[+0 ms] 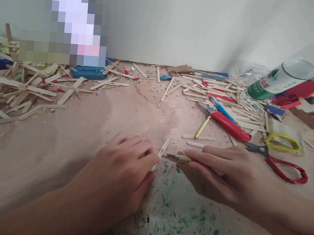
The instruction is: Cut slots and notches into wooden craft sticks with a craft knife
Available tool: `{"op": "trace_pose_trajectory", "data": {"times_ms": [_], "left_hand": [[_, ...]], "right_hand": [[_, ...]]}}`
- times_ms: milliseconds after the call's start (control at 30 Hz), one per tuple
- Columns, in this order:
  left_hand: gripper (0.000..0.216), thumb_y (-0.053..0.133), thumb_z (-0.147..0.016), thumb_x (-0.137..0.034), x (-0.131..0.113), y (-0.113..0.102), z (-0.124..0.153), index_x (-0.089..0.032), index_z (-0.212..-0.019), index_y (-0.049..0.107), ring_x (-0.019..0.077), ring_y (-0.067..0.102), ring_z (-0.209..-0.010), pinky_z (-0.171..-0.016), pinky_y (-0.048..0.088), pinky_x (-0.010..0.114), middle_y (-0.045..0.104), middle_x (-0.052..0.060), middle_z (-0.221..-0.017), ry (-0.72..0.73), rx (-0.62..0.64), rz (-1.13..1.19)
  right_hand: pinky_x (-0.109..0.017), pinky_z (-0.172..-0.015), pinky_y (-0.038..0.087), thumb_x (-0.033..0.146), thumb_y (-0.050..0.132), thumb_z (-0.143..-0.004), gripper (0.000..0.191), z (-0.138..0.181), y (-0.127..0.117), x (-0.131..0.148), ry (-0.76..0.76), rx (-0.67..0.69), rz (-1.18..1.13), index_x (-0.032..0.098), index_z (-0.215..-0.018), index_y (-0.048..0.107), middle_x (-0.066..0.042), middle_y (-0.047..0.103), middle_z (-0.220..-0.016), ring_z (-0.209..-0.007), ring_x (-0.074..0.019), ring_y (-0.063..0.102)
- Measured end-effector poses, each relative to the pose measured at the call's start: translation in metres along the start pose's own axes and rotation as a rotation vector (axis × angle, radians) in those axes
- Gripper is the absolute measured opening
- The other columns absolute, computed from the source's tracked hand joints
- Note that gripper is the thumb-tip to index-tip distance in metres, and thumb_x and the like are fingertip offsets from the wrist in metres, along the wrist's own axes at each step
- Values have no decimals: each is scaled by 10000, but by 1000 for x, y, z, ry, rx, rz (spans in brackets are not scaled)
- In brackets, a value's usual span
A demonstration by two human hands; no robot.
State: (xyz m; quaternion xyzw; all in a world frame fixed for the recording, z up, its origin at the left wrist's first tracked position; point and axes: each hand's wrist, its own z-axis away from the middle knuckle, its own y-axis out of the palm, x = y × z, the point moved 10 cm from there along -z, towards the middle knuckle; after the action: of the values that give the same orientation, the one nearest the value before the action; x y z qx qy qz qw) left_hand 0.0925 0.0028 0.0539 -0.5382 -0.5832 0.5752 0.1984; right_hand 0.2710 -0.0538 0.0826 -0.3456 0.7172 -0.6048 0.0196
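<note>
the fingers of the left hand (127, 167) pinch a wooden stick (164, 146). those of the right hand (231, 168) pinch a slim tool (181, 157) beside it.

A red cutter (231, 126) lies on the worktop (92, 116), with a blue pen (224, 111) alongside and a slim yellow tool (202, 127) near its blade end. Just beside the cutter's handle end are scissors (262, 149), one loop yellow, one red. Beyond them is a clear bottle (275, 82) with a green-and-white label. A blue packet (88, 74) sits far left, before a pale wall (175, 28).
</note>
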Motion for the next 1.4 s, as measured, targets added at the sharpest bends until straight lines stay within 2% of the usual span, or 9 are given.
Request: {"op": "trace_pose_trajectory", "data": {"times_ms": [267,500,700,833,900,967,1067,1267,1400], "left_hand": [[528,495,-1060,91,12,-9,0,-253,-1109,893,272,740,-991,-928,535,441,833,33,-1111,57,-76,-95],[430,539,-1188,14,1,-15,-7,-182,-1021,884,283,843,-976,-946,668,454,944,118,-1162,199,-123,-112],[388,615,-1395,-384,2,-11,-7,-130,-1262,876,348,907,-1394,-1225,669,535,962,173,-1503,210,-81,-46],[594,704,-1338,-676,12,-5,-4,-115,-1500,816,438,833,-1507,-1274,643,635,876,238,-1648,94,-56,-66],[465,771,-1298,-577,17,-1,-2,-166,-1511,819,444,821,-1445,-1206,656,646,862,213,-1602,22,-26,-60],[300,739,-1254,-321,19,2,-1,-223,-1524,823,409,816,-1376,-1140,666,617,852,164,-1540,1,8,-28],[497,611,-1174,-80,22,-4,-4,-265,-1587,815,366,819,-1354,-1107,668,570,848,120,-1517,10,-4,10],[337,597,-1233,-67,25,-24,0,-247,-1091,844,238,833,-1039,-961,671,390,882,42,-1194,-10,-95,-14],[385,522,-1223,18,11,-19,17,-213,-1281,825,262,851,-1173,-1059,684,411,902,59,-1298,67,-28,-102]], "right_hand": [[-252,-589,481,215,635,-1373,230,0,-3,-6,-101,-12,-54,160,-1457,843,25,771,-830,-630,-100,702],[-198,-677,594,268,645,-1381,263,-5,-8,-20,-46,23,-118,161,-1451,875,-31,879,-983,-757,-108,825],[-219,-626,576,306,649,-1383,303,-6,-1,-19,-60,64,-157,151,-1422,907,-39,855,-943,-704,-118,778],[-231,-628,577,327,656,-1386,303,-11,-1,-19,-81,76,-158,173,-1448,909,-25,836,-934,-707,-120,778],[-245,-638,597,348,637,-1392,337,-14,-1,-21,-84,94,-148,176,-1455,920,-46,863,-972,-709,-128,785],[-252,-622,591,354,650,-1386,333,-17,-1,-21,-88,105,-146,189,-1457,931,-54,880,-986,-703,-134,785],[-244,-630,589,339,643,-1388,327,-20,-1,-19,-104,111,-150,182,-1475,916,-39,862,-967,-710,-128,785],[-237,-579,507,261,631,-1386,253,-25,-5,-14,-128,53,-99,195,-1451,867,9,799,-918,-661,-95,714],[-298,-594,536,226,662,-1356,252,-27,4,-15,-100,62,-82,214,-1486,878,-19,804,-936,-672,-139,732]]}}
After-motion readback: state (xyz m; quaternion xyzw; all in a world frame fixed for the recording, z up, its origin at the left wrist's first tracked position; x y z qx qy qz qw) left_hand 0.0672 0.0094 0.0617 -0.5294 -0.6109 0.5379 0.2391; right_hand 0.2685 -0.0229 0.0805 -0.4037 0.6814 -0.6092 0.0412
